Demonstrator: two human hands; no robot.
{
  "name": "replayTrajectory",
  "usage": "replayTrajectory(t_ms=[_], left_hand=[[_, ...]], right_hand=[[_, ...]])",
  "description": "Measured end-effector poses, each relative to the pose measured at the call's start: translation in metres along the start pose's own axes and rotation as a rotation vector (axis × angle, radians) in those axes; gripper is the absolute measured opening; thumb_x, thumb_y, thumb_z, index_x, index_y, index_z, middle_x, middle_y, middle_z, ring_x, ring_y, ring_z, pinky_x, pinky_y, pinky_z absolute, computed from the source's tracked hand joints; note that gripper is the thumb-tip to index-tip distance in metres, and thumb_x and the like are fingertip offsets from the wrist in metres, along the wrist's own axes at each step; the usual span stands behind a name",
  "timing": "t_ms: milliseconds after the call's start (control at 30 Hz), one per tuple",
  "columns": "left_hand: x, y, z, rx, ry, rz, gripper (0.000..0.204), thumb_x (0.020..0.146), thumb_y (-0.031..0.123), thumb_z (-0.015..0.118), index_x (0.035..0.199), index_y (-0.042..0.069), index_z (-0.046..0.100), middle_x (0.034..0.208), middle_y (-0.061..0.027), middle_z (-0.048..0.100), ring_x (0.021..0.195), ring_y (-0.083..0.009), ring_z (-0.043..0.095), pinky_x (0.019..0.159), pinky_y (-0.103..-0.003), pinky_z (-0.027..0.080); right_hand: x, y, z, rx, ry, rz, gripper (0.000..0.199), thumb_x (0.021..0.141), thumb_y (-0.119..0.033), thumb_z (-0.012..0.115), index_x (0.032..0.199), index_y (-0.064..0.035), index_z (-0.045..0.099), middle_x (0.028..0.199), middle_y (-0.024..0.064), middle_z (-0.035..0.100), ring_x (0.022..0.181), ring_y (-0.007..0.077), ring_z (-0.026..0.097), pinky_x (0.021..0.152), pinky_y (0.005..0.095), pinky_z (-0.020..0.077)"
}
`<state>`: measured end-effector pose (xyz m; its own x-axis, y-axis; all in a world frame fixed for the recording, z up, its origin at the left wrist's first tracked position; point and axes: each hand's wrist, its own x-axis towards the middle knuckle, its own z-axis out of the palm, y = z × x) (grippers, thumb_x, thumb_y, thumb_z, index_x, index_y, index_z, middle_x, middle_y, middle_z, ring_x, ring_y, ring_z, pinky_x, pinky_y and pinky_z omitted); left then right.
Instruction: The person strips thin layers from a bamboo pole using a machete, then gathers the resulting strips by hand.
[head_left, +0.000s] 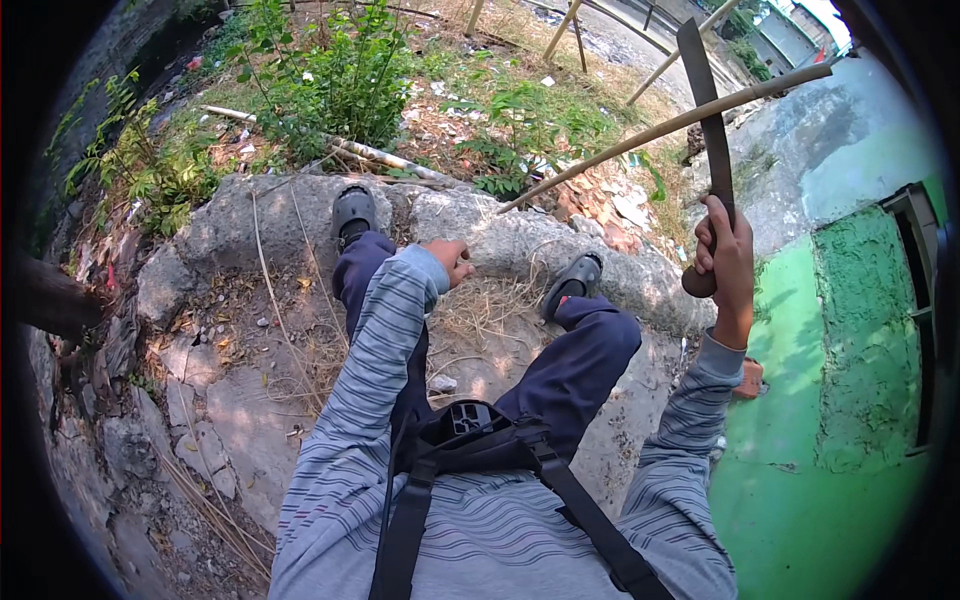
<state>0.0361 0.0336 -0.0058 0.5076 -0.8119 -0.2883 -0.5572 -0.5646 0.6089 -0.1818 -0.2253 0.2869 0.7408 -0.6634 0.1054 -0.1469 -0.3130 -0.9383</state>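
Observation:
My right hand [727, 255] is raised beside the green wall, wrapped around the handle of a machete [706, 95]. Its long dark blade points upward, and the round handle end shows below my fist. Behind the blade runs a slanting bamboo pole [620, 146]; I cannot tell whether the two touch. In front of my body, near my left knee, my left hand [448, 262] is closed with its fingers curled. Whatever it may hold is hidden.
Between my feet and the plants [345, 85] runs a low, broken concrete ledge [480, 225]. Dry stalks and dead grass [490, 300] litter the ground. A green wall [780, 430] stands close on my right, with a reddish brick [749, 380] at its foot. Rubble lies left.

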Motion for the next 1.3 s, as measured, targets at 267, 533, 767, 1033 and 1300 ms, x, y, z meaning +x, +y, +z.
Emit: replayTrajectory(t_ms=[267, 533, 767, 1033, 1300], left_hand=[[0.004, -0.008, 0.007, 0.025, -0.015, -0.007, 0.048, 0.095, 0.047, 0.063, 0.124, 0.009, 0.062, 0.118, -0.0188, 0.069, 0.112, -0.0381, 0.064, 0.096, -0.047, 0.050], [-0.004, -0.008, -0.004, -0.008, 0.022, -0.019, 0.045, 0.095, 0.045, 0.063, 0.122, 0.009, 0.063, 0.113, -0.0195, 0.070, 0.109, -0.0392, 0.065, 0.094, -0.047, 0.051], [-0.004, -0.004, 0.004, -0.002, 0.024, -0.042, 0.043, 0.096, 0.044, 0.063, 0.122, 0.010, 0.063, 0.114, -0.0196, 0.070, 0.109, -0.0392, 0.065, 0.096, -0.048, 0.050], [0.004, -0.013, 0.007, -0.034, 0.022, 0.013, 0.041, 0.096, 0.041, 0.063, 0.121, 0.008, 0.061, 0.109, -0.0188, 0.071, 0.103, -0.0385, 0.067, 0.090, -0.048, 0.052], [0.000, 0.006, -0.007, -0.024, 0.023, 0.002, 0.041, 0.095, 0.041, 0.064, 0.119, 0.008, 0.064, 0.112, -0.0202, 0.070, 0.109, -0.0389, 0.065, 0.095, -0.048, 0.050]], right_hand=[[0.034, 0.062, 0.065, -0.061, -0.029, -0.001, 0.029, 0.102, -0.033, 0.060, 0.095, -0.0057, 0.053, 0.064, -0.0033, 0.048, 0.042, 0.0047, 0.042, 0.038, 0.0240, 0.0334], [-0.004, -0.054, 0.006, -0.055, -0.024, -0.058, 0.040, 0.104, -0.035, 0.055, 0.122, 0.0008, 0.057, 0.070, -0.0031, 0.045, 0.042, 0.0013, 0.037, 0.038, 0.0196, 0.0316], [0.014, 0.087, 0.082, -0.040, -0.082, 0.034, 0.027, 0.102, -0.031, 0.061, 0.101, -0.0046, 0.054, 0.064, -0.0043, 0.047, 0.043, 0.0031, 0.041, 0.038, 0.0221, 0.0326], [-0.006, -0.003, 0.032, 0.044, 0.050, -0.158, 0.038, 0.105, -0.032, 0.056, 0.120, 0.0019, 0.059, 0.067, -0.0031, 0.045, 0.043, 0.0017, 0.037, 0.038, 0.0211, 0.0280], [0.028, 0.038, 0.049, 0.021, -0.019, 0.008, 0.030, 0.102, -0.033, 0.060, 0.105, -0.0035, 0.057, 0.067, -0.0026, 0.047, 0.043, 0.0037, 0.040, 0.039, 0.0224, 0.0340]])
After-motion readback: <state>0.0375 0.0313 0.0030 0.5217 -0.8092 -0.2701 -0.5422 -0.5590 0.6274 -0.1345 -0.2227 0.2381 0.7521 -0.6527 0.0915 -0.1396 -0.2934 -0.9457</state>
